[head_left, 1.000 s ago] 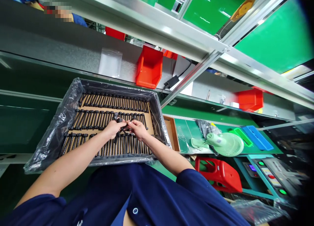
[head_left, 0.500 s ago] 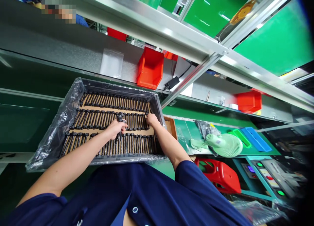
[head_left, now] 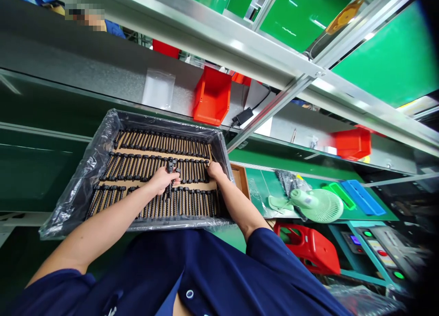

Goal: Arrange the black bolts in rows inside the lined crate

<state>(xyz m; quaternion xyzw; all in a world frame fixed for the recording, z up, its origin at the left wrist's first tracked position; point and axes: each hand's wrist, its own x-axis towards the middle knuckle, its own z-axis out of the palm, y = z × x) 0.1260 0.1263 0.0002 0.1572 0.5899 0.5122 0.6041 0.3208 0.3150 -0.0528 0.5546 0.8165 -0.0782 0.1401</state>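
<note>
A shallow tray [head_left: 76, 183] lined with clear plastic holds three rows of slim black rod-shaped parts [head_left: 151, 142] with wider heads, laid on brown cardboard [head_left: 135, 184]. My left hand [head_left: 162, 179] is closed around a few of these black parts [head_left: 170, 165], above the middle and front rows; their heads stick up past the fingers. At the right end of the middle row, my right hand [head_left: 215, 170] has its fingers bent and pressed together at the last parts. What it pinches is mostly hidden by the fingers.
Behind the tray runs a grey shelf with a red bin [head_left: 212, 99], a clear bag [head_left: 158, 88] and a black adapter [head_left: 244, 116]. A metal post [head_left: 267, 112] rises at the right. Farther right are a pale green fan [head_left: 318, 204] and a red stool [head_left: 312, 247].
The whole view has shifted slightly. My left hand still grips the black parts over the tray, and my right hand stays at the middle row's right end.
</note>
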